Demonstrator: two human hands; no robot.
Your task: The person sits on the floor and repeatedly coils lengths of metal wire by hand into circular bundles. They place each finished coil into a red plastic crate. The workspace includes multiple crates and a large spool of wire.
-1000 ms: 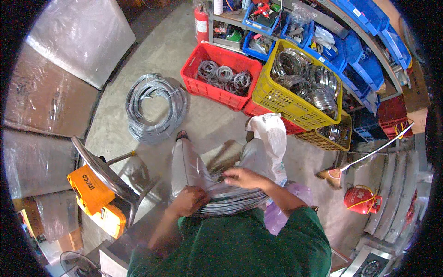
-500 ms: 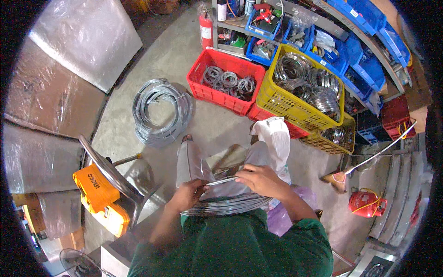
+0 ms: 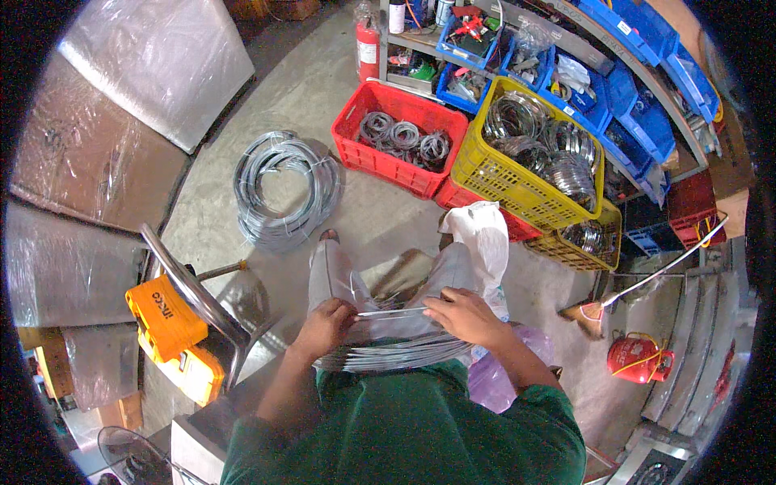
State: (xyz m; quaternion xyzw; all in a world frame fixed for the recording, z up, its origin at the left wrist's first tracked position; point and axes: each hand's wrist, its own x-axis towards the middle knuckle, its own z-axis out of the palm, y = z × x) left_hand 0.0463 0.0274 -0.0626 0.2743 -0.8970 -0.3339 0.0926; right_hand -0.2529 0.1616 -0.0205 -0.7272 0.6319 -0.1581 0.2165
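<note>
I sit with a coil of grey wire (image 3: 388, 353) lying across my lap. My left hand (image 3: 327, 322) grips the coil's left side and pinches one end of a thin white tie strip (image 3: 390, 311). My right hand (image 3: 462, 314) holds the other end of that strip over the coil's right side. The strip runs level between both hands, just above the wire loops. A white plastic bag (image 3: 482, 238) rests on my right knee.
A large loose coil of grey wire (image 3: 284, 190) lies on the concrete floor ahead. A red crate (image 3: 398, 137) and a yellow crate (image 3: 525, 153) hold several wire coils. Blue shelf bins (image 3: 622, 81) stand right, an orange tool case (image 3: 170, 323) left, a fire extinguisher (image 3: 368, 48) behind.
Both hands have shifted on the lap coil: the right hand moved right off the loops, and the white strip is now stretched straight between the hands.
</note>
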